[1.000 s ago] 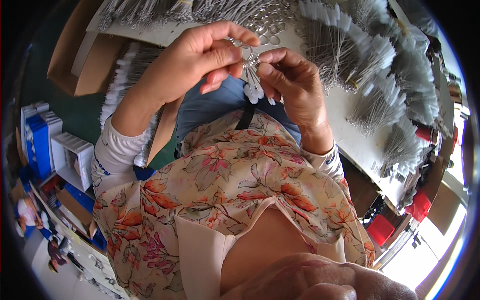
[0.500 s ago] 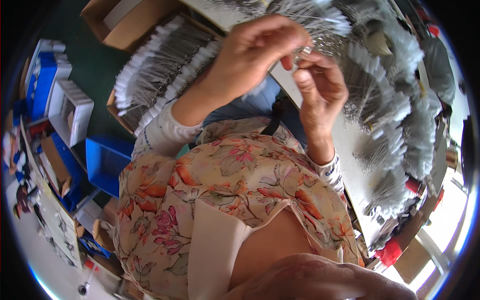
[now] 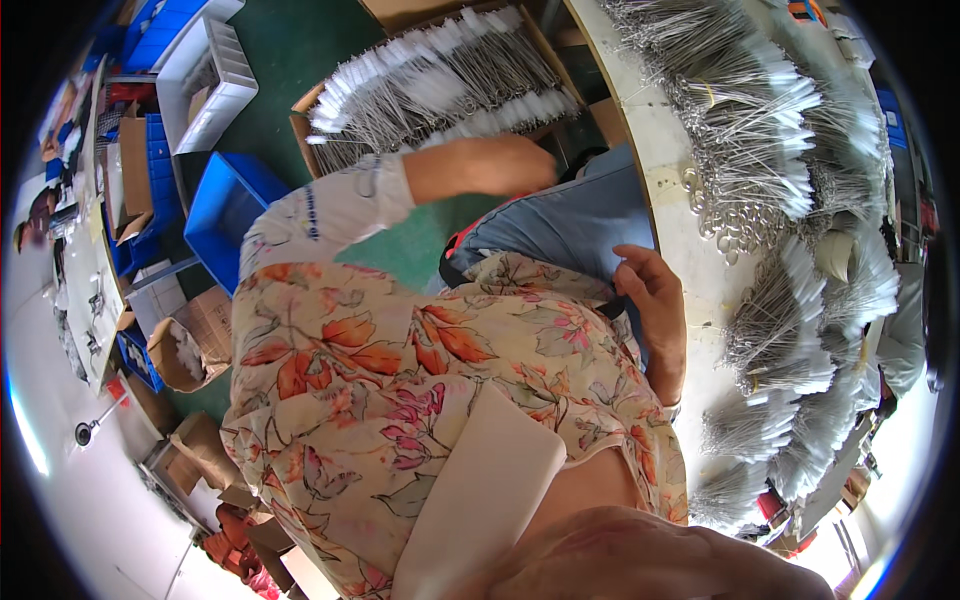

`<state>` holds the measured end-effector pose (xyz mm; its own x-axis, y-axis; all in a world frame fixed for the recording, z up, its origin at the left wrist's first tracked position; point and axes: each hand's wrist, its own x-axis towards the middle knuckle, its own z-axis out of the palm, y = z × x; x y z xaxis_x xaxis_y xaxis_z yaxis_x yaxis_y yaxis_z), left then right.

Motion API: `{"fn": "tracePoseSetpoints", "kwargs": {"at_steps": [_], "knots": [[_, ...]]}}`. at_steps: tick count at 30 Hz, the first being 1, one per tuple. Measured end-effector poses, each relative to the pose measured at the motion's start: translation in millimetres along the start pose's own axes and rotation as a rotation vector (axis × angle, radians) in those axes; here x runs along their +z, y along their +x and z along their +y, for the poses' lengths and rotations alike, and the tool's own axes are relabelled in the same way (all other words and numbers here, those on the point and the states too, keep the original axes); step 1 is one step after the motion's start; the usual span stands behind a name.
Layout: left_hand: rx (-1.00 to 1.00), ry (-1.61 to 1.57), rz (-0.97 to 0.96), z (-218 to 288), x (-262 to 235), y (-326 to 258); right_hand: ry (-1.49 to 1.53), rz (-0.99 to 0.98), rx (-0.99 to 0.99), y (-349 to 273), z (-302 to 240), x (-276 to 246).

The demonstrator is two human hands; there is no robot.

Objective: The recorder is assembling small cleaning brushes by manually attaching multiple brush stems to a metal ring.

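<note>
My left hand [image 3: 515,165] reaches over the near edge of a cardboard box filled with thin wire brushes [image 3: 440,80] that have white bristle ends. Motion smears its fingers, and whether it touches or holds anything does not show. Beside the table's near edge, over my jeans, is my right hand [image 3: 655,300]. Its fingers are loosely bent, with a gap at the thumb, and nothing is visible in them. To its right on the table lie bundles of similar wire brushes [image 3: 750,140], with metal loops at one end.
The pale table [image 3: 690,340] runs along my right, holding several brush bundles and a cream roll [image 3: 833,255]. At left stand a blue bin [image 3: 225,200], a white crate [image 3: 215,90] and an opened carton [image 3: 195,340]. The floor [image 3: 285,50] is green.
My hands were together over the table edge, fingers at a small shiny metal piece. They have parted: the left moved toward the brush box, the right dropped nearer my body. The view has turned.
</note>
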<state>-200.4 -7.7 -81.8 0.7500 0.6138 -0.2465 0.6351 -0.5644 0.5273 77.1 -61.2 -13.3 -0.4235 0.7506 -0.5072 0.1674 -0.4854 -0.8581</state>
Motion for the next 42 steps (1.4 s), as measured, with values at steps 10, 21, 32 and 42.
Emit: {"fn": "tracePoseSetpoints", "kwargs": {"at_steps": [10, 21, 32, 42], "knots": [[-0.096, 0.073, -0.137, -36, 26, -31, 0.058, -0.029, 0.012, -5, -7, -11], [0.237, -0.652, -0.129, 98, -255, 138, -0.154, 0.198, -0.411, -86, -68, -126], [-0.458, -0.475, 0.434, -75, -312, 448, -0.455, 1.026, -0.276, -185, -91, -335], [-0.612, -0.001, 0.450, -55, -292, 465, -0.589, 1.215, -0.082, -89, -68, -460]]}}
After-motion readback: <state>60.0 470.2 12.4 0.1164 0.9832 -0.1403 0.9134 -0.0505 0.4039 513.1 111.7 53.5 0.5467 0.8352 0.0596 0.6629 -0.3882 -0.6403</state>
